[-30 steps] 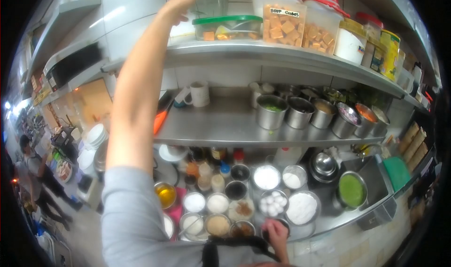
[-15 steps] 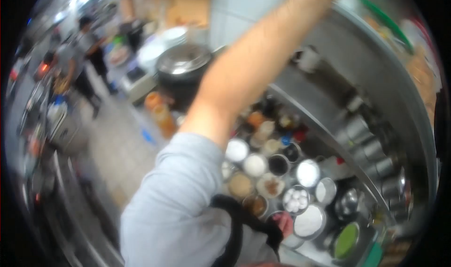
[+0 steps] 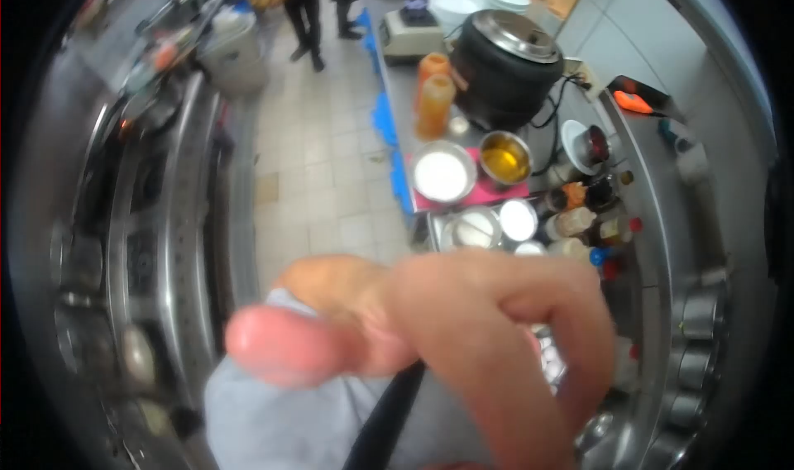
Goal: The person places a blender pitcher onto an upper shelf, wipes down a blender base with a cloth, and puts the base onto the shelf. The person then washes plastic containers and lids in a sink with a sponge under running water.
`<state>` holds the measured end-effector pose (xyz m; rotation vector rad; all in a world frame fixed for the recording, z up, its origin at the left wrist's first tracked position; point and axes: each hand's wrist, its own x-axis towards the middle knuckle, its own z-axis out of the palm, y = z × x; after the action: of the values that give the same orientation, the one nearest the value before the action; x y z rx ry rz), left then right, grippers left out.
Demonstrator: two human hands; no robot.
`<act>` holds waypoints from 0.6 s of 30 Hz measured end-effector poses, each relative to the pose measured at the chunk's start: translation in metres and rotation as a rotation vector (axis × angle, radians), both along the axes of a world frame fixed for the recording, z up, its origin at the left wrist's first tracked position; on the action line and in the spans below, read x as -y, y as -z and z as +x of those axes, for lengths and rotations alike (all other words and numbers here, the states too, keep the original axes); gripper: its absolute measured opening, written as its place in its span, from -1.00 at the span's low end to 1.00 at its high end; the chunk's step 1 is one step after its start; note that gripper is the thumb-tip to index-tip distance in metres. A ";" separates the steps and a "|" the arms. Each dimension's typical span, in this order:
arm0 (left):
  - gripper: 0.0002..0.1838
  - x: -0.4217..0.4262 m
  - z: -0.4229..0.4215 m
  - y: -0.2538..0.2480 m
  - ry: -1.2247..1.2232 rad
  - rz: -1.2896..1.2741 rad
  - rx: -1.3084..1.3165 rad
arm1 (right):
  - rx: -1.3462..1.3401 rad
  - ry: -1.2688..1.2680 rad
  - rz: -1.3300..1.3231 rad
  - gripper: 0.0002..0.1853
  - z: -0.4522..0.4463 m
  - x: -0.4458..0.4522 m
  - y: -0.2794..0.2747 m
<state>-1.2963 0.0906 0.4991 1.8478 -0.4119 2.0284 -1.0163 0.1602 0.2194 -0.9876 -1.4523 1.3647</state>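
From where I stand, the left hand (image 3: 451, 313) is up in the air, very near the head, rising from a grey sleeve (image 3: 269, 420) with a black strap (image 3: 387, 420) beside it. Its thumb sticks out to one side and the fingers are bent, their tips running out of view; I see no object in it, but can't tell whether it is closed on something. The right hand I can't make out.

My reading is that the step in hand is the raised hand itself, with none of the food on the bench (image 3: 404, 110) being handled.

Nearest in line below the hand is a tub of white stuff (image 3: 480, 234) with a utensil leaning in it, while a bowl of egg-like balls (image 3: 549, 361) peeps out between the fingers. Past the tub, close to the bench's aisle-side edge, is a white-filled bowl (image 3: 440, 176), next to a bowl of yellow liquid (image 3: 504, 160), with a pink mat (image 3: 480, 199) showing about them. Two squeeze bottles (image 3: 434, 110) stand by a black soup kettle (image 3: 504, 77) farther along that edge.

Any reach toward the bench from here would call for lowering the hand and unbending the fingers, then coming in from above, since the rims sit close and a sleeve could catch the leaning utensil.
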 end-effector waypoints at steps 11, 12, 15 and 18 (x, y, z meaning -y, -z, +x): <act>0.10 0.145 -0.013 0.014 -0.002 -0.296 0.037 | 0.121 -0.261 -0.082 -0.82 -0.050 0.072 0.001; 0.09 0.156 -0.025 0.017 0.014 -0.311 0.044 | 0.120 -0.240 -0.119 -0.83 -0.061 0.082 0.003; 0.07 0.194 -0.073 0.022 0.035 -0.368 0.084 | 0.158 -0.213 -0.107 -0.82 -0.104 0.112 0.011; 0.05 0.235 -0.127 0.031 0.043 -0.437 0.139 | 0.109 -0.275 -0.153 -0.80 -0.166 0.147 0.015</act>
<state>-1.4230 -0.1445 0.4681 1.4306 -0.0341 2.0263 -1.1828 0.0136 0.2041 -0.9987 -1.6305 1.6634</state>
